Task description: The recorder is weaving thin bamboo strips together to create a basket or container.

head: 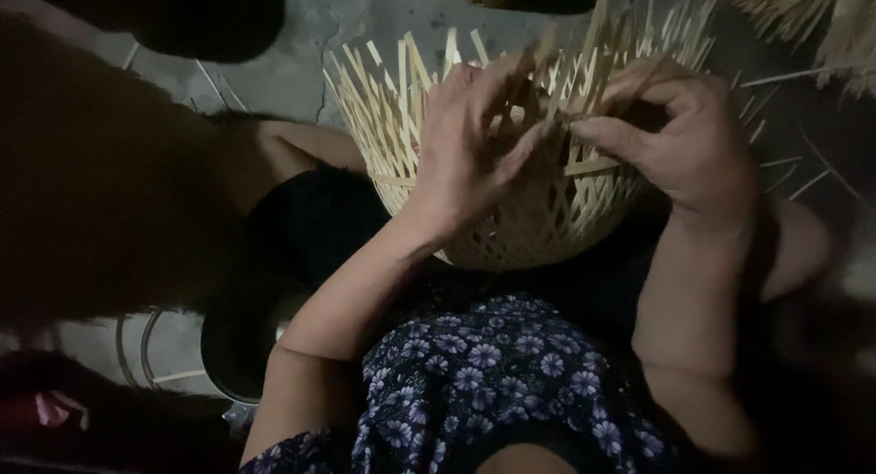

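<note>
The left hand [474, 145] is half open, its fingers spread over the thin strips [401, 91] sticking up from a pale woven basket [529, 228]. The right hand [680, 136] pinches one strip at the rim. The basket sits on the person's lap, above a flowered dress [484, 374].

Dim, low light throughout, brightest at top centre. Bare grey concrete floor [301, 68], cracked and stained, showing between deep shadows. Loose pale bamboo slivers [785, 168] scattered over the floor at right. Bundle of pale bamboo strips [821, 18] heaped in the upper right corner. Dark round shape [196, 13] at the upper left, too shadowed to identify. Dark round metal pot [246, 342] with a shiny rim on the floor at lower left, beside thin curved wire hoops [137, 346]. Something pinkish-red [46, 410] at the lower left edge, blurred. No walls or windows in view.
</note>
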